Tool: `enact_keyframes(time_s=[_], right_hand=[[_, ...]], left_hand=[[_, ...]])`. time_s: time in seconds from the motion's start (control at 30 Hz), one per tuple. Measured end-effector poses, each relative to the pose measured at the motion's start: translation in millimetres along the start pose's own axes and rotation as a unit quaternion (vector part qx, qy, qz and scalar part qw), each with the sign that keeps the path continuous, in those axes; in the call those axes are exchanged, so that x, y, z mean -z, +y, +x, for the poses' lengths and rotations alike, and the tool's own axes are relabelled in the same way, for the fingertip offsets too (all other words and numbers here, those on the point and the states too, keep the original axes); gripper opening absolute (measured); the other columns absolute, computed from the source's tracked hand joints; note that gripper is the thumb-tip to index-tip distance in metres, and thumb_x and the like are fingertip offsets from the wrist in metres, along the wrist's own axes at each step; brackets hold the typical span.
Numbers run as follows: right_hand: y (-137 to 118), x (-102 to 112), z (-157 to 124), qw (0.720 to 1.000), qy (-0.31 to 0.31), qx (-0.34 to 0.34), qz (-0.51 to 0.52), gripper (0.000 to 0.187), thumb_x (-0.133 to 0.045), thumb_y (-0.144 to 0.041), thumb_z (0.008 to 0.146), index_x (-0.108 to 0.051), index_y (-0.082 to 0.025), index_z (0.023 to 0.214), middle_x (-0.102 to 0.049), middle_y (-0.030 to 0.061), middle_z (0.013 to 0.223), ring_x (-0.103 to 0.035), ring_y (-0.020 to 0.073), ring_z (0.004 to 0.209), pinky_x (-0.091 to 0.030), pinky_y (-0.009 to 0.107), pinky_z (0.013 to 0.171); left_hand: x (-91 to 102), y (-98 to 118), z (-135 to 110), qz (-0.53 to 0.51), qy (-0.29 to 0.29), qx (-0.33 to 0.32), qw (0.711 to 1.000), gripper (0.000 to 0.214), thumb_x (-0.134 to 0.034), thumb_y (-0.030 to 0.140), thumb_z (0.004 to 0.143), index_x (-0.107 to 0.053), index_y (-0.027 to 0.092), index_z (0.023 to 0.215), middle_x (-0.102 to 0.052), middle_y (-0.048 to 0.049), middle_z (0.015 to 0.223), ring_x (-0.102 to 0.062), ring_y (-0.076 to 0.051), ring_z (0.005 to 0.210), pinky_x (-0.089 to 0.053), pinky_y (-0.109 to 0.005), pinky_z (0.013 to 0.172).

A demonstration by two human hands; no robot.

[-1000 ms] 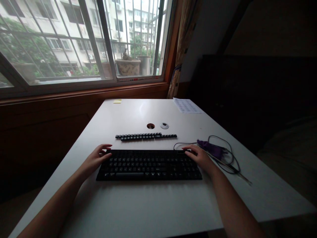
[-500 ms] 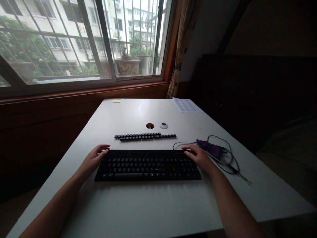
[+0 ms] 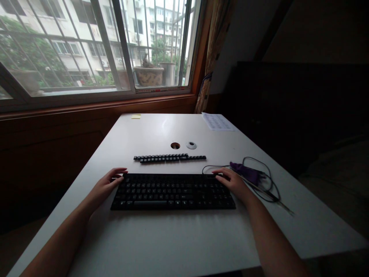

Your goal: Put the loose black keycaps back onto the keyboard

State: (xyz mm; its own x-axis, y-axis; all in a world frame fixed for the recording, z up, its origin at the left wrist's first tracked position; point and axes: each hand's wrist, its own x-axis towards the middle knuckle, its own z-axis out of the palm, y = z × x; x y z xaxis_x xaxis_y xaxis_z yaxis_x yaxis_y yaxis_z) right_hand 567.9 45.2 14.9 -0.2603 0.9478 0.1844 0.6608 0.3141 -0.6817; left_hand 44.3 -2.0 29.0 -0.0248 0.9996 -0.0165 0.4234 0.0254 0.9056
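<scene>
**On the white desk: both hands at the ends of a black keyboard**

Near the front edge of the desk (image 3: 173,242), the keyboard (image 3: 173,191) lies flat and square to the viewer, with its long side parallel to the window (image 3: 86,46). The left hand (image 3: 108,184) rests at its upper left corner, fingers loosely curled, with the tips touching the case. The right hand (image 3: 233,182) lies over the upper right corner, fingers stretched and nearly flat. Neither hand closes round anything. Both are slack and open, in contact with the keyboard only. Whether any fingertip hooks over the far edge cannot be told in the dim light.

Just behind the keyboard and apart from it, a row of loose keycaps (image 3: 169,157) is laid out in a line. A thin cable (image 3: 266,184) runs from the right rear corner and loops on the desk beside the right hand, tangled with a purple object (image 3: 248,173). Further back are a round cable hole (image 3: 175,146), its cap (image 3: 191,145) beside it, a printed sheet (image 3: 217,122) and a yellow note (image 3: 135,116).

Judged from the posture, the step in hand is steadying or squaring the keyboard from both ends. Any shift from this hold would call for the two hands to move together, with slack kept in the cable and the row of keycaps left clear
</scene>
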Motion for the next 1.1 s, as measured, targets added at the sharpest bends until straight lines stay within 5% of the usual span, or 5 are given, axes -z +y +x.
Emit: enact_keyframes(time_s=[1.1], right_hand=[[1.7,-0.4,0.8,1.000,0.004,0.001,0.001,0.026,-0.056,-0.036,0.089,-0.071,-0.024,0.106,-0.069,0.0075,0.112,-0.062,0.0271,0.105,-0.049,0.040,0.086]], left_hand=[[-2.6,2.7,0.2,0.011,0.035,-0.010,0.999,0.053,-0.063,0.061,0.081,-0.066,0.021,0.116,-0.071,-0.0111,0.120,-0.065,-0.031,0.108,-0.052,-0.042,0.091]])
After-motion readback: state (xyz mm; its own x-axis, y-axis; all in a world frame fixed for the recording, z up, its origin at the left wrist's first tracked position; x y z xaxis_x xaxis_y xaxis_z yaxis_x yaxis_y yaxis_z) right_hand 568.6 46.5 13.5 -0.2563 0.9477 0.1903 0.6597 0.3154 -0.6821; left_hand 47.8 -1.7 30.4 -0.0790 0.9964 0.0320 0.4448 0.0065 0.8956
